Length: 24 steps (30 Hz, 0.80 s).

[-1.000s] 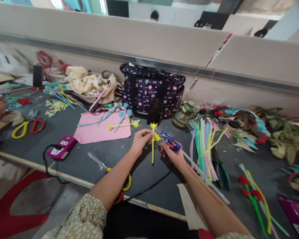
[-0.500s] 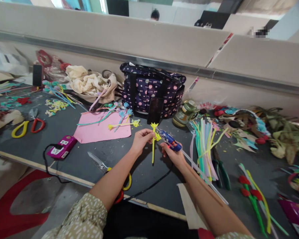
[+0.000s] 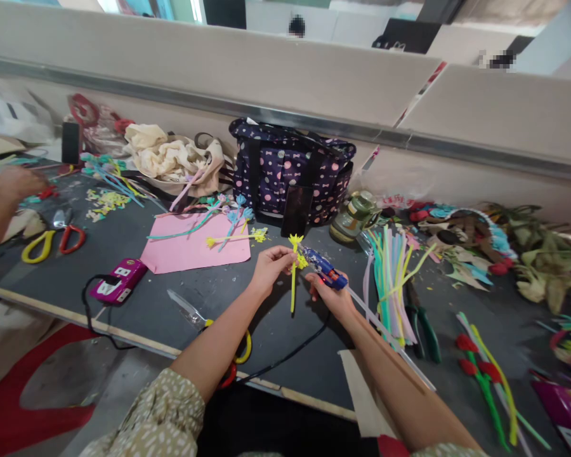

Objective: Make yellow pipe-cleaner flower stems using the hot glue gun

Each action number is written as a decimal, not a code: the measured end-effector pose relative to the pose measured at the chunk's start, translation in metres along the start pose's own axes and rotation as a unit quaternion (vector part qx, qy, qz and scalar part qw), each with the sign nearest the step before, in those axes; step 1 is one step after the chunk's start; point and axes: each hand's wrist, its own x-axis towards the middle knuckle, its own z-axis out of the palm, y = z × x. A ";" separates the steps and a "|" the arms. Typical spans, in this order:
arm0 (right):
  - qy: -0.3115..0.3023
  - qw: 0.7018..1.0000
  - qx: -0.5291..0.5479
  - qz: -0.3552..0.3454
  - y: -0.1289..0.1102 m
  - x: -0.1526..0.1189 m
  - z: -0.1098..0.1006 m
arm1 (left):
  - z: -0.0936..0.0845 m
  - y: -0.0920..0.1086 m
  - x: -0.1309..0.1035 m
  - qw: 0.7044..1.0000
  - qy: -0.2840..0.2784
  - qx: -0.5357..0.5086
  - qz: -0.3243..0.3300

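Between the thumb and fingers of my left hand (image 3: 272,268) is a yellow pipe-cleaner flower (image 3: 293,285), its stem hanging straight down and its petals at the top. My right hand (image 3: 330,295) is wrapped round a blue hot glue gun (image 3: 324,268) with a small red light. The gun's nozzle points up and left, close to the flower; whether it touches is too small to tell. A clear glue stick (image 3: 390,336) runs out of the gun's back along my right forearm. A black cord trails from the gun beneath my arms.
Scissors (image 3: 188,309) lie under my left forearm. Pink paper (image 3: 195,251) bears finished flowers. A patterned bag (image 3: 290,165), phone (image 3: 296,209) and green bottle (image 3: 354,219) stand behind. Pipe cleaners (image 3: 393,285) and pliers (image 3: 423,327) lie right. Another person's hand (image 3: 9,190) is at far left, beyond a purple power strip (image 3: 118,281).
The other person's hand and forearm have come further into view at the left edge. My own hands, the flower and the glue gun stay almost still.
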 end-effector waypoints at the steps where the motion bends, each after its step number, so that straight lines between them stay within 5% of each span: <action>1: -0.001 1.000 0.000 -0.001 0.001 0.000 0.000 | 0.000 0.000 0.000 1.000 0.000 0.000 0.000; 24: -0.008 1.000 -0.010 -0.012 0.009 0.001 -0.002 | 0.000 0.002 -0.001 1.000 -0.008 -0.006 0.006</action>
